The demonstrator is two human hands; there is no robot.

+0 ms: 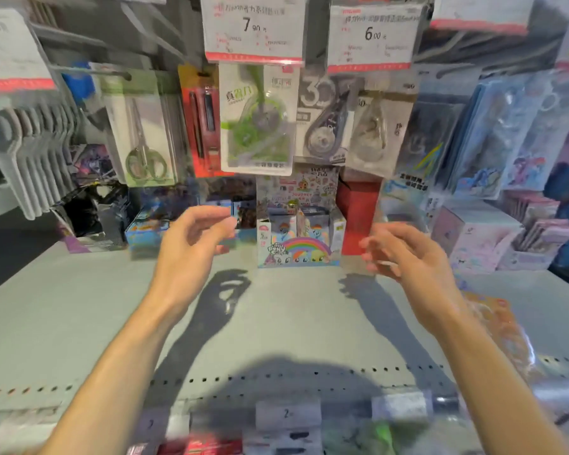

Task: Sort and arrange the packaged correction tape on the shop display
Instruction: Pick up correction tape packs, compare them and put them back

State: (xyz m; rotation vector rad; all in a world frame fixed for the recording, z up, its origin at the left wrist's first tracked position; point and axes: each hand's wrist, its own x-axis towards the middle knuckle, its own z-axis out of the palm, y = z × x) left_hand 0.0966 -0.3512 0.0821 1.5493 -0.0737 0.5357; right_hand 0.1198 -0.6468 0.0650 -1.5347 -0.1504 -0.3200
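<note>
A: Both hands hold nothing — left hand (196, 236) and right hand (399, 249) hover, fingers loosely curled, over the grey shelf (79, 316).

B: The green correction tape pack (257, 121) hangs overhead (black one (324, 126) beside it). I'd pinch the card edge and square it on its hook.

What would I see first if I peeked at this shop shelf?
Two bare hands, left hand and right hand, reach out over the grey shelf, holding nothing. Above them hangs a green correction tape pack under a 7.90 price tag. A rainbow pony box stands between the hands.
</note>
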